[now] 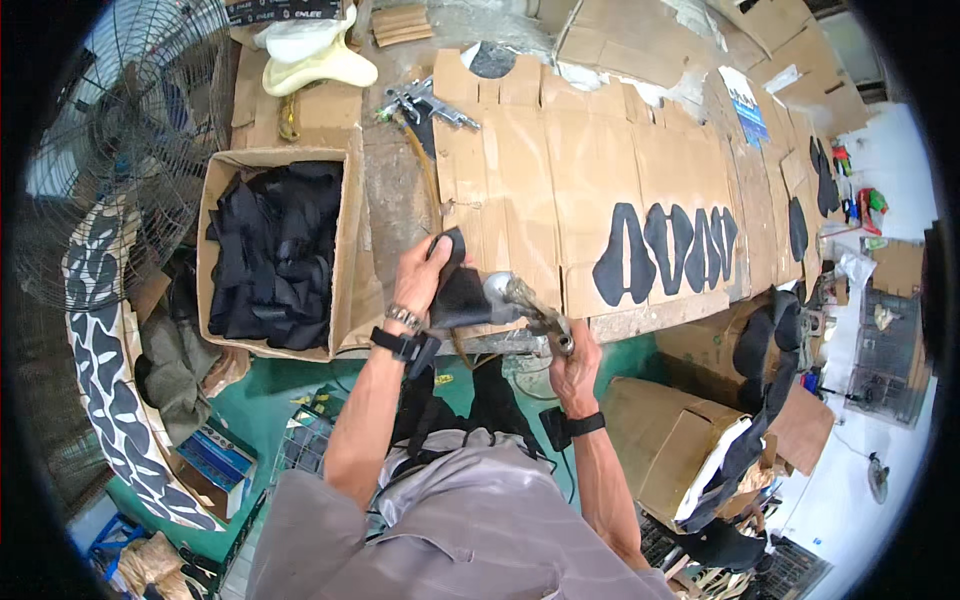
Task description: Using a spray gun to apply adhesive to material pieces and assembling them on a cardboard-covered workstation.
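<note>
My left hand (421, 280) is closed on a black saddle-cover piece (463, 296), pinching its upper end between thumb and fingers at the table's near edge. In my right hand (575, 368) is a worn, stained spray gun (536, 312), its front pointing left at the piece. A pale round part (497, 286) at the front of the gun overlaps the black piece; whether they touch I cannot tell. Several black saddle-shaped pieces (625, 255), each with a slit down the middle, lie in a row on the cardboard sheet (510, 150) to the right.
An open carton (347, 250) full of black pieces (272, 255) stands left of my hands. Beyond it are a pale yellow saddle (318, 68) and a second spray gun (428, 103) with a hose (421, 165). A wire fan (130, 130) stands far left; a carton (660, 440) sits below the table's right side.
</note>
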Available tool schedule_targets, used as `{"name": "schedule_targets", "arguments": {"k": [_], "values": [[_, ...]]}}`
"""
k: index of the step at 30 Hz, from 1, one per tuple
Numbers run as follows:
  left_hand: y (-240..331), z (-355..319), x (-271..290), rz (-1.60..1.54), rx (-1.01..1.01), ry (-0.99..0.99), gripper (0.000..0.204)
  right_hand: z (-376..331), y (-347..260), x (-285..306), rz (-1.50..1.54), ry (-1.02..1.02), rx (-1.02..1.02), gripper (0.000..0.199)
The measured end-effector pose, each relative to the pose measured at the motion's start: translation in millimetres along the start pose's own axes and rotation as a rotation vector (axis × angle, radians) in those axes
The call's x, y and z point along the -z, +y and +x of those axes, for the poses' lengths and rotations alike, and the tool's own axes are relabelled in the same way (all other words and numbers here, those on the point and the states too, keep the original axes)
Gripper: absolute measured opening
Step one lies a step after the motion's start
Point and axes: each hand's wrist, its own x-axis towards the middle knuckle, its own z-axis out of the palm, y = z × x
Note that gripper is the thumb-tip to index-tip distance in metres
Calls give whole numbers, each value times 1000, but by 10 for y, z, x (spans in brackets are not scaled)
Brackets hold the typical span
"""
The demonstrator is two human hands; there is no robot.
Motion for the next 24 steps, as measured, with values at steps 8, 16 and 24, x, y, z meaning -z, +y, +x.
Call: {"name": "schedule_targets", "arguments": {"k": [8, 16, 24], "values": [[-352, -282, 176, 197, -70, -149, 37, -311, 202, 68, 110, -44, -340, 17], [-128, -284, 13, 276, -133, -348, 43, -336, 403, 158, 203, -93, -360, 28], [-82, 175, -685, 504, -539, -702, 34, -347, 405, 138, 195, -81, -417, 24]]}}
